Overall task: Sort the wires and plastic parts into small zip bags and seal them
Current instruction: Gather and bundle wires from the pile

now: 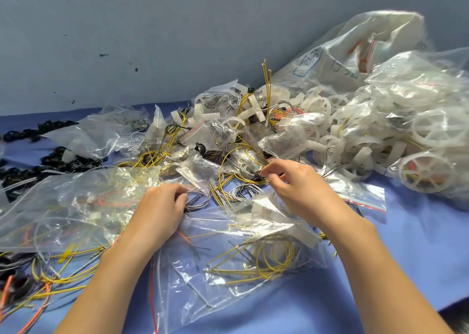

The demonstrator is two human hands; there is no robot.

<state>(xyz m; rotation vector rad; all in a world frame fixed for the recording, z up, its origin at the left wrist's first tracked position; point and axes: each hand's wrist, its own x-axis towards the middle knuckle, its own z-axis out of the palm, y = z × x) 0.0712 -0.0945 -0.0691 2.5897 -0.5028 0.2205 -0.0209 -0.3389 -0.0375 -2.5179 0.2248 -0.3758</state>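
Between my two hands lies the wire tangle [236, 181], yellow and grey strands looped over one another on the blue table cover [411, 245].

1. My left hand [158, 213] is closed: its fingers curl round a grey wire coil [200, 198] at the tangle's left edge.
2. My right hand [294, 185] is closed in a pinch: thumb and forefinger hold one strand of the tangle at its right edge (which strand I cannot tell; a small dark part sits at the fingertips).
3. Under both wrists lies a clear zip bag [228, 295], flat on the cover. Yellow wires [266, 260] are coiled inside it, below my right forearm. Whether its seal is pressed shut I cannot tell.
4. Left of my left hand, a larger clear bag [76, 206] lies crumpled over more wires.
5. Just right of my right hand lies a small zip bag [365, 196] with a red seal strip.
6. Beyond and to the right of my right hand, white plastic wheels [429, 128] are heaped, some loose, some bagged.
7. Beyond my left hand, well to its left, black parts [58, 159] lie in rows.
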